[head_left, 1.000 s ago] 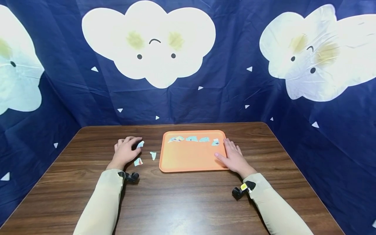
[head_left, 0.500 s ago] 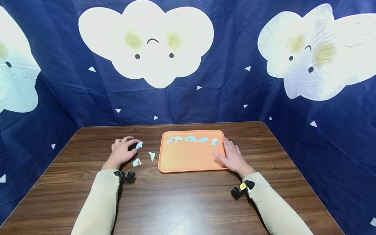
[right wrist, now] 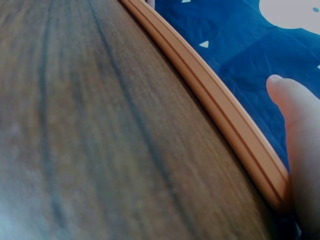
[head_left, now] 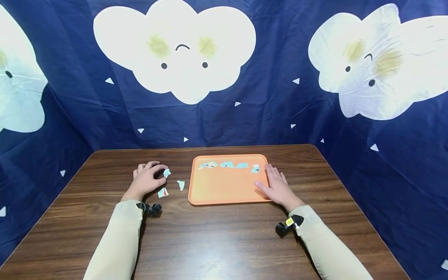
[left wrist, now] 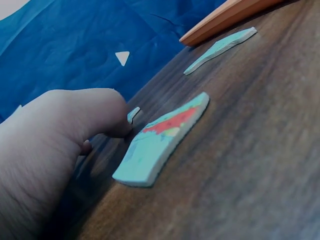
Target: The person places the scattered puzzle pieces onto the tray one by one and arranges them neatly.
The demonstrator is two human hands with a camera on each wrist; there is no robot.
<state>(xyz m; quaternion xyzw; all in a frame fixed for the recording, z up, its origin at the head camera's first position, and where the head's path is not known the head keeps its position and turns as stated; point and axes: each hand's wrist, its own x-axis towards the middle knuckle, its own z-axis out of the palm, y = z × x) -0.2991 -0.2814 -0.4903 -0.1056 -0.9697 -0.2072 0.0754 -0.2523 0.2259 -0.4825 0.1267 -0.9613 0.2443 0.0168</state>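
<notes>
In the head view my left hand (head_left: 147, 181) is at the left of the table, thumb and forefinger bent around a small light-blue puzzle piece (head_left: 167, 172). The left wrist view shows only a sliver of that piece (left wrist: 133, 115) past the thumb. Nearer the wrist lies another puzzle piece (left wrist: 162, 140), pale blue with a red patch. A narrow pale piece (head_left: 181, 185) lies between the hand and an orange tray (head_left: 224, 188). My right hand (head_left: 278, 188) rests with straight fingers along the tray's right rim, thumb reaching over it.
Several irregular light-blue printed pieces lie in a row along the tray's far side, among them a long one (head_left: 208, 165) and one by the right rim (head_left: 255, 169). Behind the wooden table (head_left: 217, 237) hangs a dark blue cloth (head_left: 210, 124) with white clouds.
The piece at my left fingertips has turned and shifted slightly right, the left thumb moving in toward it. The right hand and tray stay put; the head view has shifted slightly.
</notes>
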